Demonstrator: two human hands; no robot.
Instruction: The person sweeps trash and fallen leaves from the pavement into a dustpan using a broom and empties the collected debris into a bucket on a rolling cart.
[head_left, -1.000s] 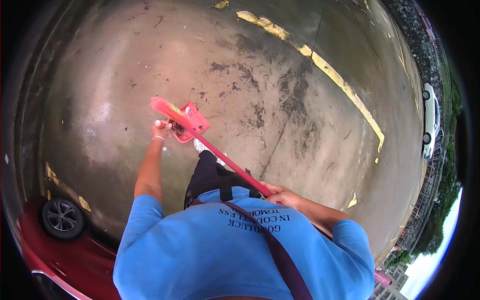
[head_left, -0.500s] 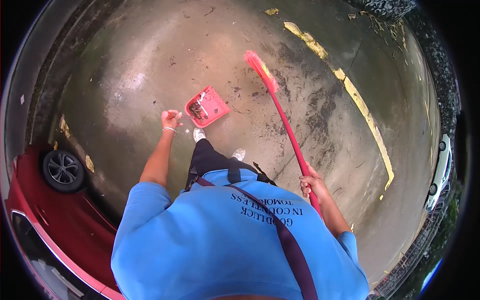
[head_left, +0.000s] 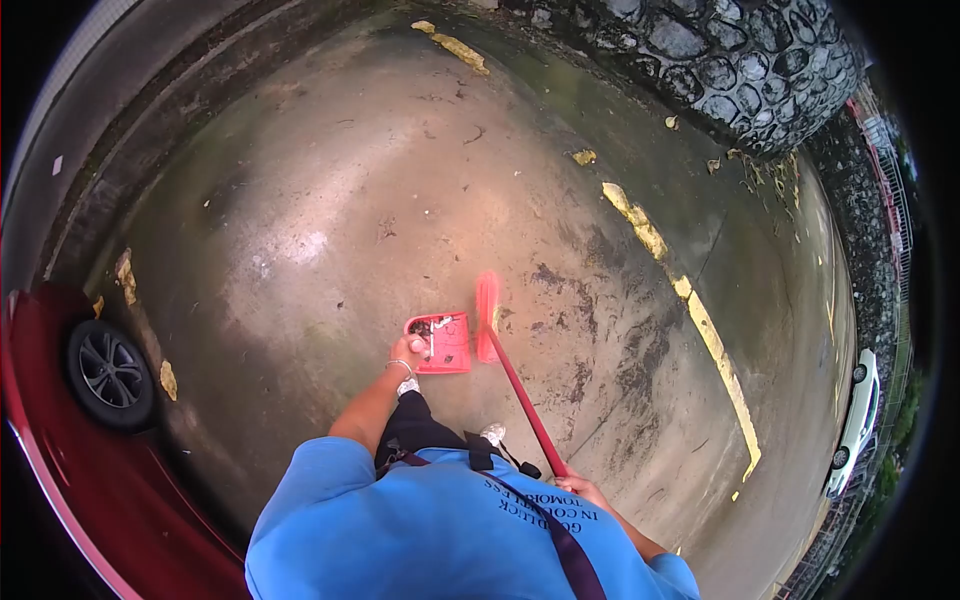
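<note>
Near the centre of the frame, the red plastic dustpan (head_left: 456,342) is being held by its upright handle in the curled left hand (head_left: 406,350). The broom (head_left: 525,397) is being gripped by its slim, smooth pole in the right hand (head_left: 582,489), lower centre. Dark litter (head_left: 425,328) is being contained by the shallow, boxy dustpan; it could be spilled by a tilt or a knock from the bristles (head_left: 487,295). Rough, stained concrete (head_left: 340,250) is being shown all around.
</note>
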